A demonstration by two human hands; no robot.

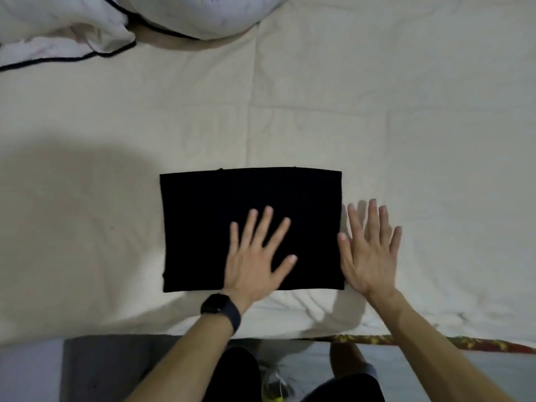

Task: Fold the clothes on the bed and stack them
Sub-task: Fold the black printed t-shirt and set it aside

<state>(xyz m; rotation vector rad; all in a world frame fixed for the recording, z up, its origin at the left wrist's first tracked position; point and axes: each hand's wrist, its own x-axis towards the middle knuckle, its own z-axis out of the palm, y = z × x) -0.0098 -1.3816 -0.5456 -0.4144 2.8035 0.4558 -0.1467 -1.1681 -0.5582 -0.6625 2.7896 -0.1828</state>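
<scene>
A pillow (197,15) lies beside a crumpled blanket (58,33).

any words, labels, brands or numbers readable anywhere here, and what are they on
None readable.
Folded black cloth rectangle: no print or tag showing.
Dark wristwatch: screen blank.
Red and yellow patterned strip, lower right: pattern only, no letters.

Illumination is dim and even, with a slight warm cast. A broad soft shadow covers the sheet (87,184) at left. The right hand (368,250) casts a faint shadow leftward, indicating light from the right. The garment (203,221) renders flat black, without detail. The left hand (255,256) shows slight motion blur. The bed edge (290,333) bows from wide-angle distortion.
</scene>
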